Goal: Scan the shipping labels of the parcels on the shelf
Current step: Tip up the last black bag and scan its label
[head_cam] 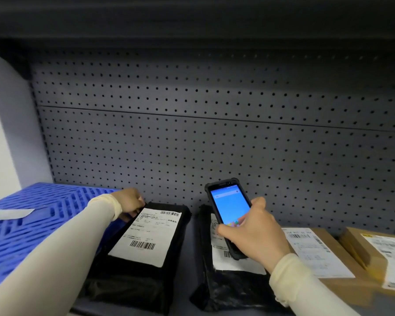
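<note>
**A:** While the scanner [230,218] sits in the right hand [253,233], how far along would you say this is? I count four parcels on the shelf [187,245] across the lower half of the frame.

**B:** Honestly can't tell which ones are already done, nothing on the labels shows that. The right grip is clamped round the scanner's lower body, thumb on the blue screen, and the device hovers over the second black parcel [228,286] at lower centre, covering part of its label. So my guess is that one's being scanned, or about to be.

**A:** And the left hand [129,200]?

**B:** Its fingers are curled on the far top corner of the first black parcel [141,265], lower left of centre, right beside the blue crate [32,224]. Looks like it's steadying or straightening it, label [146,236] facing up with both barcodes clear.

**A:** The two on the right?

**B:** Cardboard box [335,270] and a second cardboard box [374,252] at lower right, labels up, nobody touching them. I'd say those are probably still to go, so roughly midway at best.
</note>
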Action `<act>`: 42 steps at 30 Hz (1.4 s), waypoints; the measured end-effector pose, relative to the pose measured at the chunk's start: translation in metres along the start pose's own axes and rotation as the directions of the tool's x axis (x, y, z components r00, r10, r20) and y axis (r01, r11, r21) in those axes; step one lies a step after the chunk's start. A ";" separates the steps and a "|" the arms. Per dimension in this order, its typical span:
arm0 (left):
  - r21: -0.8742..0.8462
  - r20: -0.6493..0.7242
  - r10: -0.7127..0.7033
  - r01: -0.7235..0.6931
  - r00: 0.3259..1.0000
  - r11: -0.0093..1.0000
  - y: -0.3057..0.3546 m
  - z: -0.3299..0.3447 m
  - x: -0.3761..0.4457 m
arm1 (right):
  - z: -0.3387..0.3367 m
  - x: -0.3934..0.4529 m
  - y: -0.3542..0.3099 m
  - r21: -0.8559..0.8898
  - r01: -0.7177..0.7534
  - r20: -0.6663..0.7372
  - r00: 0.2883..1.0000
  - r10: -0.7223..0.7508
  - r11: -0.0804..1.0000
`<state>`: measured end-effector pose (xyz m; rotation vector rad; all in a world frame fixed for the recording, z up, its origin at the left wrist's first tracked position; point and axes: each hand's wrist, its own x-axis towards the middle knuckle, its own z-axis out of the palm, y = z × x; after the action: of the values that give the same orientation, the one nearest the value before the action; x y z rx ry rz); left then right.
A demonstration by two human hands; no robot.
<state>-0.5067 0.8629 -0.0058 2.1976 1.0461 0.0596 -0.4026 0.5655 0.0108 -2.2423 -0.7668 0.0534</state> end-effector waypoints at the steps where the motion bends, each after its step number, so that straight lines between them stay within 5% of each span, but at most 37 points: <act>1: -0.001 0.001 -0.007 0.007 1.000 1.000 0.000 0.000 -0.001 | 0.000 0.001 0.000 0.006 0.004 0.007 1.000 -0.004 1.000; 20: 0.039 0.014 -0.029 0.029 0.999 0.999 -0.009 0.001 0.012 | 0.018 0.020 -0.002 0.044 0.031 0.020 0.999 -0.032 0.999; 31: -0.351 0.161 -0.077 0.130 0.984 0.927 -0.010 0.005 0.030 | 0.036 0.005 -0.034 0.038 -0.089 -0.058 0.994 0.091 0.995; 42: -0.320 0.139 -0.095 0.136 0.986 0.937 0.002 0.006 0.026 | 0.045 -0.014 -0.045 0.028 -0.123 -0.110 0.986 0.126 0.992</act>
<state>-0.4854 0.8764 -0.0154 1.8126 1.0150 0.0427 -0.4492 0.6114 0.0063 -2.2503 -0.5633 -0.0039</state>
